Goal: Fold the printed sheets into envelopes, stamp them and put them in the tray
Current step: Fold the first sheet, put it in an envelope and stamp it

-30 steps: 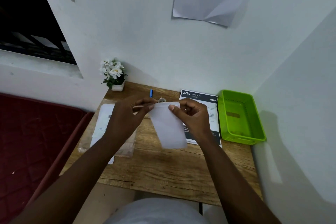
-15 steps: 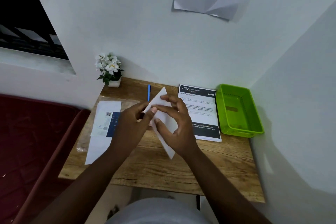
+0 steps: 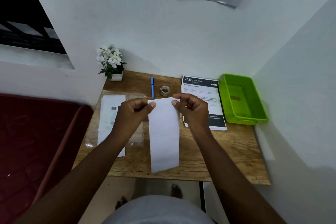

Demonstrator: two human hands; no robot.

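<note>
A folded white sheet hangs lengthwise above the wooden desk, held by its top corners. My left hand pinches the upper left corner and my right hand pinches the upper right one. A printed sheet with a dark header reading 2720 lies flat behind my right hand. The green tray stands at the desk's right edge with only a small brown patch on its floor. A small roll of stamps sits beyond the held sheet.
A blue pen lies beside the roll. A clear plastic packet of envelopes lies on the desk's left side. A pot of white flowers stands in the back left corner. Walls close the back and right; a red mattress is on the left.
The sheet was held crooked and bunched between both hands half a second ago; now it hangs straight and long from its two top corners. The roll of stamps has come into view.
</note>
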